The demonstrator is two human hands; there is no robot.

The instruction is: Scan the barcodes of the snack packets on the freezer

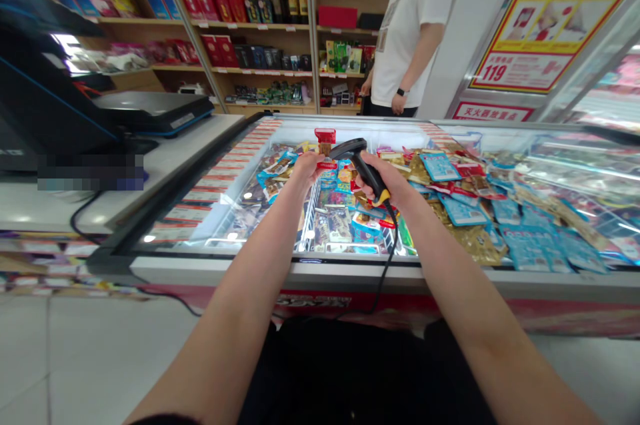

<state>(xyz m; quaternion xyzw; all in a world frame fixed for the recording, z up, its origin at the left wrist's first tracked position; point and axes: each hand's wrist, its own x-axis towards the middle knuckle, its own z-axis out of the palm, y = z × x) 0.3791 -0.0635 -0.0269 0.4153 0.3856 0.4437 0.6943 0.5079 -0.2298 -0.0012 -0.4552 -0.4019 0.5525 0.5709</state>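
My right hand (pixel 387 184) is wrapped round the handle of a black barcode scanner (pixel 356 157) with a yellow band, its cable hanging down over the freezer front. The scanner head points left at a small red packet (pixel 325 140) that my left hand (pixel 307 168) pinches and holds up in front of it. Both hands hover above the glass lid of a chest freezer (pixel 320 265) full of snack and frozen packets.
A checkout counter (pixel 165 165) with a black register screen (pixel 45 98) and a flat scale stands at left. A person in a white shirt (pixel 415 25) stands behind the freezer. Shelves of boxes and bottles (pixel 250 12) line the back wall.
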